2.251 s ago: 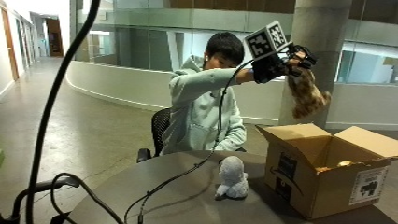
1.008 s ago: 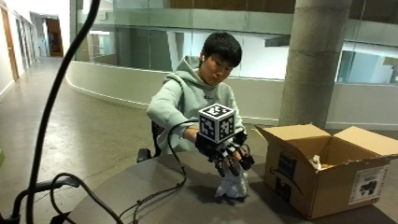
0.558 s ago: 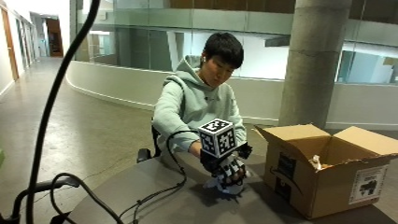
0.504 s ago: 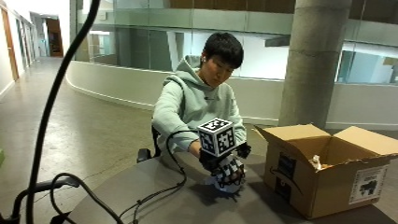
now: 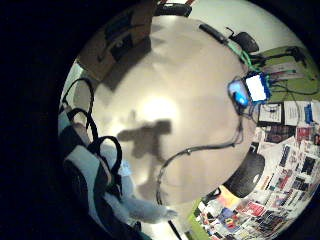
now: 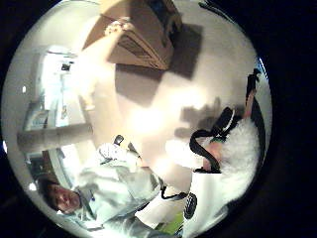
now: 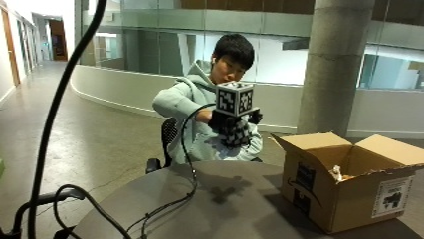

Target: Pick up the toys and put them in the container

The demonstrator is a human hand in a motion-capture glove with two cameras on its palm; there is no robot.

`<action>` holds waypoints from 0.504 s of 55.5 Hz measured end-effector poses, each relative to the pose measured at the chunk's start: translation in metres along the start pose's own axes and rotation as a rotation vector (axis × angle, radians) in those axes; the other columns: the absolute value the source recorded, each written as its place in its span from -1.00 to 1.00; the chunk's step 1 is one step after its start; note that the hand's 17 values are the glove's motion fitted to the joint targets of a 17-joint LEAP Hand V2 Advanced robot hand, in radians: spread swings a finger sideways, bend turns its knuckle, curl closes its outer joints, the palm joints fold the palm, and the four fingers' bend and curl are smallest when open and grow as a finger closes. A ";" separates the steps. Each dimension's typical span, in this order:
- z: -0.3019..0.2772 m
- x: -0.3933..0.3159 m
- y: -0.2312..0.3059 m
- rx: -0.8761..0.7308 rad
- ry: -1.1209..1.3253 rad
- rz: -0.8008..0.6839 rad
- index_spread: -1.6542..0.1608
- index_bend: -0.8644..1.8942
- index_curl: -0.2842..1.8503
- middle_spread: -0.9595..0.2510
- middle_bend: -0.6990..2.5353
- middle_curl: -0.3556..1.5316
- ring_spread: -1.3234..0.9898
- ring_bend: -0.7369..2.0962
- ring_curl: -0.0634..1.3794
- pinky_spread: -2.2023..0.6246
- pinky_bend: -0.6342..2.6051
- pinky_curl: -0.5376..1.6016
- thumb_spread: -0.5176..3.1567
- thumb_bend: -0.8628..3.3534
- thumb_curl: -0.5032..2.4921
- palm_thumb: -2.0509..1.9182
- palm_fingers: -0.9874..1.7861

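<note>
Hand [image 7: 233,130] raised high above the table [image 7: 225,209], well clear of the open cardboard box [image 7: 351,186], grasping a white plush toy [image 6: 233,153], visible in palm views only.

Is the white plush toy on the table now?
No: the gloved right hand holds the white plush toy above the table.

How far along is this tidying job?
One toy already shows inside the cardboard box. The gloved right hand holds a white plush toy above the table, beside the box. Left: drop it in.
</note>
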State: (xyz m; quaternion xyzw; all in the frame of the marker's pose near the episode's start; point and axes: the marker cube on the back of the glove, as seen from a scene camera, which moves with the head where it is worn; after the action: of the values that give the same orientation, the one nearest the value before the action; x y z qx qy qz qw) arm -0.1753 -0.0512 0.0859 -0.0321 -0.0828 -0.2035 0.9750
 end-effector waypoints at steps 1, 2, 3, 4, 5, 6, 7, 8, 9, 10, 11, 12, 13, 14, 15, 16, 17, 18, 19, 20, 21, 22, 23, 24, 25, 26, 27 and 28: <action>-0.008 -0.003 0.001 0.012 0.002 0.000 0.66 0.04 0.09 0.32 0.06 0.27 -0.05 0.47 -0.18 0.28 0.01 -0.05 0.00 -0.52 -0.22 0.38 0.58; -0.016 -0.007 0.001 0.025 0.003 -0.001 0.67 0.05 0.10 0.32 0.06 0.27 -0.05 0.47 -0.18 0.29 0.01 -0.05 -0.01 -0.52 -0.22 0.38 0.58; -0.024 -0.009 0.001 0.037 0.006 -0.001 0.67 0.05 0.10 0.32 0.07 0.28 -0.05 0.48 -0.18 0.28 0.02 -0.05 -0.01 -0.52 -0.21 0.38 0.58; -0.033 -0.012 0.001 0.050 0.009 -0.002 0.67 0.05 0.11 0.32 0.07 0.28 -0.05 0.48 -0.18 0.28 0.02 -0.04 -0.02 -0.52 -0.21 0.39 0.58; -0.040 -0.015 0.001 0.062 0.011 0.000 0.67 0.05 0.12 0.32 0.07 0.28 -0.05 0.48 -0.18 0.28 0.02 -0.04 -0.02 -0.52 -0.20 0.38 0.57; -0.048 -0.019 0.001 0.075 0.013 0.003 0.67 0.05 0.12 0.32 0.07 0.28 -0.05 0.48 -0.18 0.28 0.03 -0.04 -0.02 -0.52 -0.20 0.38 0.57; -0.055 -0.022 0.000 0.088 0.017 0.006 0.67 0.05 0.13 0.32 0.07 0.28 -0.05 0.48 -0.18 0.28 0.03 -0.04 -0.03 -0.52 -0.19 0.38 0.57; -0.063 -0.023 -0.001 0.102 0.022 0.007 0.67 0.06 0.14 0.32 0.07 0.28 -0.05 0.49 -0.18 0.28 0.03 -0.04 -0.03 -0.52 -0.19 0.38 0.57; -0.071 -0.025 -0.003 0.116 0.027 0.008 0.67 0.06 0.14 0.32 0.08 0.29 -0.05 0.49 -0.18 0.28 0.03 -0.04 -0.04 -0.52 -0.18 0.38 0.57; -0.078 -0.028 -0.004 0.129 0.030 0.008 0.67 0.06 0.15 0.33 0.08 0.29 -0.05 0.49 -0.18 0.28 0.03 -0.04 -0.04 -0.53 -0.18 0.39 0.56; -0.084 -0.031 -0.005 0.142 0.030 0.009 0.67 0.06 0.15 0.33 0.08 0.29 -0.05 0.49 -0.18 0.28 0.03 -0.04 -0.04 -0.53 -0.17 0.39 0.56; -0.091 -0.035 -0.006 0.154 0.028 0.010 0.67 0.06 0.16 0.33 0.08 0.29 -0.05 0.49 -0.18 0.28 0.03 -0.03 -0.05 -0.53 -0.17 0.38 0.56; -0.097 -0.038 -0.007 0.165 0.027 0.010 0.67 0.07 0.16 0.33 0.08 0.29 -0.05 0.49 -0.18 0.28 0.03 -0.03 -0.05 -0.53 -0.16 0.38 0.56; -0.103 -0.042 -0.009 0.175 0.028 0.008 0.67 0.07 0.17 0.33 0.08 0.29 -0.05 0.49 -0.18 0.28 0.04 -0.03 -0.05 -0.53 -0.16 0.38 0.56; -0.109 -0.045 -0.011 0.185 0.030 0.004 0.67 0.07 0.17 0.33 0.08 0.29 -0.05 0.49 -0.18 0.28 0.04 -0.03 -0.06 -0.53 -0.16 0.38 0.56; -0.114 -0.047 -0.014 0.194 0.031 -0.003 0.67 0.07 0.18 0.33 0.08 0.29 -0.05 0.49 -0.18 0.28 0.04 -0.03 -0.06 -0.53 -0.15 0.38 0.56; -0.120 -0.050 -0.017 0.201 0.028 -0.009 0.67 0.07 0.18 0.33 0.08 0.30 -0.05 0.49 -0.18 0.28 0.04 -0.03 -0.06 -0.53 -0.15 0.38 0.56; -0.125 -0.053 -0.021 0.206 0.020 -0.013 0.67 0.07 0.19 0.33 0.08 0.30 -0.05 0.49 -0.18 0.28 0.04 -0.03 -0.07 -0.53 -0.14 0.38 0.56; -0.130 -0.058 -0.024 0.211 0.006 -0.015 0.67 0.07 0.19 0.33 0.09 0.30 -0.05 0.49 -0.18 0.28 0.04 -0.03 -0.07 -0.54 -0.14 0.38 0.55; -0.134 -0.064 -0.027 0.217 -0.010 -0.016 0.67 0.08 0.20 0.33 0.09 0.30 -0.05 0.50 -0.18 0.28 0.04 -0.03 -0.07 -0.54 -0.13 0.38 0.55; -0.138 -0.070 -0.031 0.227 -0.024 -0.017 0.67 0.08 0.20 0.33 0.09 0.30 -0.05 0.50 -0.18 0.28 0.04 -0.03 -0.07 -0.54 -0.13 0.38 0.55; -0.142 -0.075 -0.036 0.240 -0.033 -0.019 0.67 0.08 0.21 0.33 0.09 0.30 -0.05 0.50 -0.18 0.29 0.04 -0.03 -0.08 -0.54 -0.12 0.38 0.55; -0.145 -0.080 -0.041 0.259 -0.038 -0.023 0.67 0.07 0.21 0.33 0.09 0.30 -0.05 0.50 -0.18 0.29 0.04 -0.03 -0.08 -0.54 -0.12 0.38 0.55; -0.148 -0.084 -0.046 0.283 -0.042 -0.027 0.67 0.07 0.21 0.33 0.09 0.30 -0.05 0.50 -0.18 0.29 0.04 -0.03 -0.08 -0.54 -0.11 0.38 0.55; -0.152 -0.089 -0.051 0.310 -0.047 -0.032 0.67 0.07 0.22 0.33 0.09 0.31 -0.05 0.50 -0.18 0.29 0.04 -0.03 -0.08 -0.54 -0.11 0.38 0.55; -0.155 -0.094 -0.057 0.338 -0.055 -0.036 0.67 0.08 0.22 0.34 0.09 0.31 -0.05 0.50 -0.18 0.29 0.04 -0.03 -0.09 -0.54 -0.11 0.38 0.55; -0.157 -0.098 -0.061 0.367 -0.066 -0.041 0.67 0.08 0.22 0.34 0.09 0.31 -0.05 0.50 -0.18 0.29 0.04 -0.03 -0.09 -0.54 -0.10 0.38 0.55; -0.160 -0.103 -0.066 0.396 -0.080 -0.046 0.67 0.07 0.23 0.34 0.09 0.31 -0.05 0.50 -0.18 0.29 0.04 -0.03 -0.09 -0.54 -0.10 0.38 0.55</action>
State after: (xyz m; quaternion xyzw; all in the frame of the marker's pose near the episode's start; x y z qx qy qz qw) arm -0.2709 -0.0863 -0.0872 0.1539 -0.1606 -0.2041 0.9533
